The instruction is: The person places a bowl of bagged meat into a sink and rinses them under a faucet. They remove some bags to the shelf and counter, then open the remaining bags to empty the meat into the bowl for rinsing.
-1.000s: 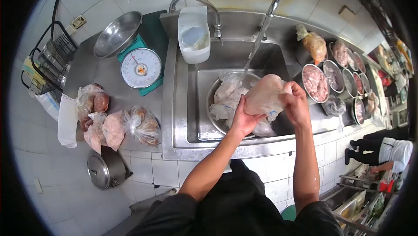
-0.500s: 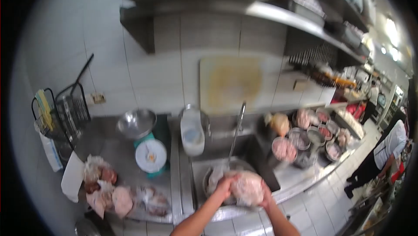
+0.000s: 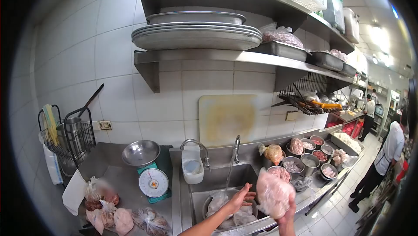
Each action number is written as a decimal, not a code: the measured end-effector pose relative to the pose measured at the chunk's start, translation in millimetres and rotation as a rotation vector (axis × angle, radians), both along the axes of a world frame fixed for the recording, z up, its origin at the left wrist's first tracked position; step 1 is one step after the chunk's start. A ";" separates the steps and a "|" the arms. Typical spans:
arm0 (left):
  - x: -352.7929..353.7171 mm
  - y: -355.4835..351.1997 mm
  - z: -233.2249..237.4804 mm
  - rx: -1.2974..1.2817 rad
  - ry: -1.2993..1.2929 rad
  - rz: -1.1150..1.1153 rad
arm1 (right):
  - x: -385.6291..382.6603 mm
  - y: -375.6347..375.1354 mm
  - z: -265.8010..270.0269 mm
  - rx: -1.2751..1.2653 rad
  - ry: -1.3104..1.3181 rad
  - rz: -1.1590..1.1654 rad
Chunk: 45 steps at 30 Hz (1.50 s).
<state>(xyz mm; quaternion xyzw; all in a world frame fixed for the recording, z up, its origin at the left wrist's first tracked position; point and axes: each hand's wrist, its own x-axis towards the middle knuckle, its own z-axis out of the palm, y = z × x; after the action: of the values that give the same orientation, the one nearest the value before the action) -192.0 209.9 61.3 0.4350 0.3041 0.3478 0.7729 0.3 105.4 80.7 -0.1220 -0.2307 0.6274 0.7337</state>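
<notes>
A clear plastic bag of pale pink meat [image 3: 274,192] is held up over the sink's right side, with my right hand [image 3: 286,219] gripping its lower right edge. My left hand [image 3: 242,199] is just left of that bag, fingers stretched apart and holding nothing. Below it, a metal bowl [image 3: 204,207] sits in the sink [image 3: 188,205]. Inside the bowl lie more bagged pale pieces [image 3: 219,200], partly hidden by my left forearm. A thin stream of water runs from the faucet [image 3: 236,149] into the bowl.
At left stand a dial scale [image 3: 153,183] with a metal pan and several meat bags [image 3: 124,220]. Several bowls of meat [image 3: 310,162] line the right counter. A metal shelf [image 3: 209,55] hangs overhead. A person in a white top [image 3: 387,149] stands at far right.
My left hand has let go of the meat bag. My right hand has carried it rightward from over the bowl and turned it more upright. The camera view has tilted upward.
</notes>
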 end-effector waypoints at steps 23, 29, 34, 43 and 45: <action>-107.4 -63.0 -120.7 -0.037 0.490 0.276 | -71.8 153.5 504.9 0.337 -0.803 -0.427; -125.9 -47.9 -141.9 0.257 0.650 0.310 | -27.5 115.0 259.1 0.045 -0.840 -0.564; -123.0 -37.5 -121.9 0.106 0.626 0.355 | 2.5 112.2 58.4 -0.317 -1.043 -0.196; -97.9 33.8 -121.8 0.087 0.611 0.404 | -64.7 183.4 -32.3 -0.346 -1.001 0.120; -89.4 44.9 -129.6 0.108 0.620 0.421 | -86.3 216.6 -42.7 -0.375 -0.951 0.173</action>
<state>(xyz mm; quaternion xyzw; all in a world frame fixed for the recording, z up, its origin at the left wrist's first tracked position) -281.4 254.8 -68.3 0.4878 0.5873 0.3665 0.5318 -86.0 322.0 38.0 -0.5033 -0.4316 0.5914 0.4589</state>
